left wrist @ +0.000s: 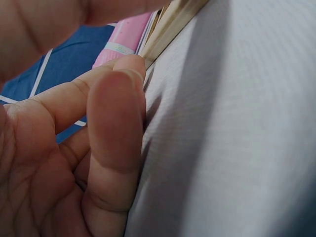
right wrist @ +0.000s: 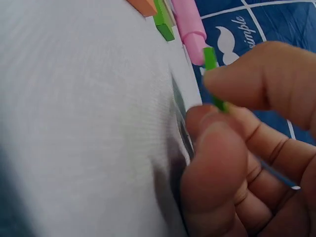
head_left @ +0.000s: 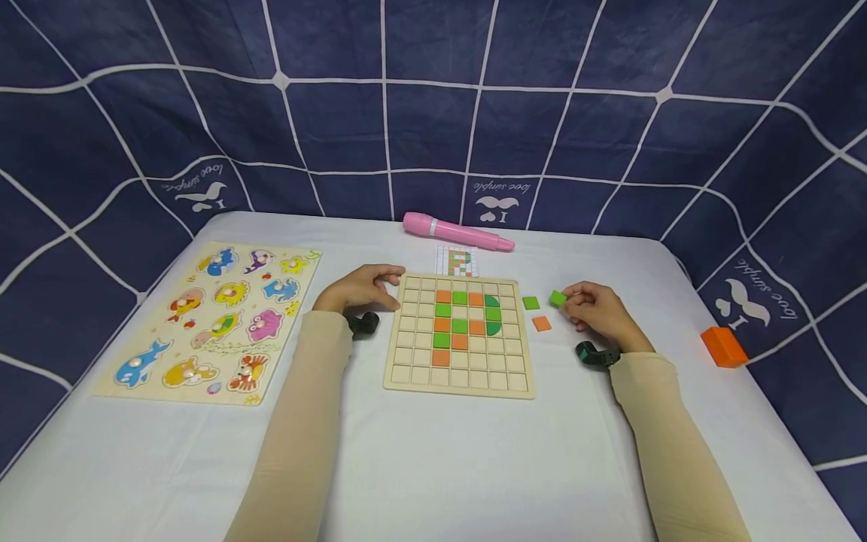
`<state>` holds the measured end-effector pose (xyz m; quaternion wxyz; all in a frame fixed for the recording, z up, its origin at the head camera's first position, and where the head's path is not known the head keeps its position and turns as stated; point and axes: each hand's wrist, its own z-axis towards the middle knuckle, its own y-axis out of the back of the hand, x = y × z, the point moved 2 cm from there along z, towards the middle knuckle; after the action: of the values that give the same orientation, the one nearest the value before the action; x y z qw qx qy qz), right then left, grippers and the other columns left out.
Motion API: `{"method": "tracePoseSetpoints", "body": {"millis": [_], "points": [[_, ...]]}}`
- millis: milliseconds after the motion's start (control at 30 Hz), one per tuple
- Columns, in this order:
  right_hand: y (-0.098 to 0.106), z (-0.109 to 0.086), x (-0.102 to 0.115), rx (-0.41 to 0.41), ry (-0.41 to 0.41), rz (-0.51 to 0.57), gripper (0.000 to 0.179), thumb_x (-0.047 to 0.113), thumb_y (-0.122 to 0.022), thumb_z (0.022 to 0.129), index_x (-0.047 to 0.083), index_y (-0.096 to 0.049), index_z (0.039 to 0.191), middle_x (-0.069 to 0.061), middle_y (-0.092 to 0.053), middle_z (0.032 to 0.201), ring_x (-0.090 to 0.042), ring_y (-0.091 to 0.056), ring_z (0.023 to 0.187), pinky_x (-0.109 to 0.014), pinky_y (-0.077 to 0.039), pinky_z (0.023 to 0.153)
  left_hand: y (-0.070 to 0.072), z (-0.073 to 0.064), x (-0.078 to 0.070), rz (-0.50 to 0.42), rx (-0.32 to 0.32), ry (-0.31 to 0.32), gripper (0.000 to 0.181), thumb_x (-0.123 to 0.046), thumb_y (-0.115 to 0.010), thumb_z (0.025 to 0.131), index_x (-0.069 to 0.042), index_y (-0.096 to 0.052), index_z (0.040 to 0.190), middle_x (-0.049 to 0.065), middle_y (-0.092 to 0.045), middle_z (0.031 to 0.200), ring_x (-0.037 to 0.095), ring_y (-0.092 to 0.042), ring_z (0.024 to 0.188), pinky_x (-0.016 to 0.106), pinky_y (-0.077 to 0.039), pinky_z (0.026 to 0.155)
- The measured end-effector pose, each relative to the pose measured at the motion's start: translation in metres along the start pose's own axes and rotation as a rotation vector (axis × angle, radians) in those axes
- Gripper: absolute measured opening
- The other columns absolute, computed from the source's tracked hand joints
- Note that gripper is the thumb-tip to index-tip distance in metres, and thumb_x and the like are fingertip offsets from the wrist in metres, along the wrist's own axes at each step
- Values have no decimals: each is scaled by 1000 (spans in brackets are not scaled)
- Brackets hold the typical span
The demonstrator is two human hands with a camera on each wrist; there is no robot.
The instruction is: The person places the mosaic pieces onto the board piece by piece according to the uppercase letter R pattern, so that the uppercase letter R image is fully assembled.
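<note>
A wooden grid board lies in the middle of the white table, with green and orange tiles set in its cells in the shape of a letter P. My right hand pinches a small green square tile between thumb and fingers, over the table to the right of the board. Below it lie another green square tile and an orange square tile. At the board's upper left corner my left hand rests, fingertips right at its edge. A pattern card showing the same P lies behind the board.
A pink microphone-shaped object lies at the back of the table. On the left is a wooden sea-animal puzzle board. An orange block stands at the right edge. A dark blue checked cloth hangs behind and around the table.
</note>
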<state>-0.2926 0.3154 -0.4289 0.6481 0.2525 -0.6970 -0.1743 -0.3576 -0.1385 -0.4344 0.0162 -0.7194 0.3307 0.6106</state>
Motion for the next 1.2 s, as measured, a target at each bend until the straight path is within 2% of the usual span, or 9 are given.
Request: {"method": "tracePoseSetpoints", "body": {"millis": [267,533,767,967,1200], "points": [[-4,-1,21,32,24,11,39,4,-73,100,-10,-61,134,-12,-77,97,-11,-61,65,-25,-55,61,0,0,0,-9,-4,21,88,3,-87,83,-3,-48,162,13,-55,132,18,-49,91,22,-44,78],[-19,-4,42,105,54,51,41,2,-73,96,-10,-61,133,-15,-79,97,-11,-59,63,-25,-53,60,0,0,0,-14,-3,23,89,4,-87,82,-4,-48,162,15,-55,135,19,-49,91,21,-44,79],[-37,-7,59,170,93,66,40,-3,-73,91,-11,-63,130,-18,-78,94,-13,-59,64,-25,-53,60,0,0,0,4,-8,19,87,4,-87,82,-3,-50,160,15,-56,135,19,-49,91,23,-43,82],[-55,-10,69,246,126,95,38,-5,-71,93,-12,-63,129,-21,-79,98,-13,-58,62,-25,-52,61,1,1,0,24,-7,23,88,2,-87,83,-4,-49,161,14,-56,136,19,-50,90,24,-43,82],[-78,-15,79,357,184,150,31,-8,-70,95,-13,-64,125,-20,-79,95,-13,-59,61,-26,-51,60,0,1,-1,12,-12,26,87,3,-86,82,-4,-50,161,13,-56,134,18,-50,90,25,-42,84]]}}
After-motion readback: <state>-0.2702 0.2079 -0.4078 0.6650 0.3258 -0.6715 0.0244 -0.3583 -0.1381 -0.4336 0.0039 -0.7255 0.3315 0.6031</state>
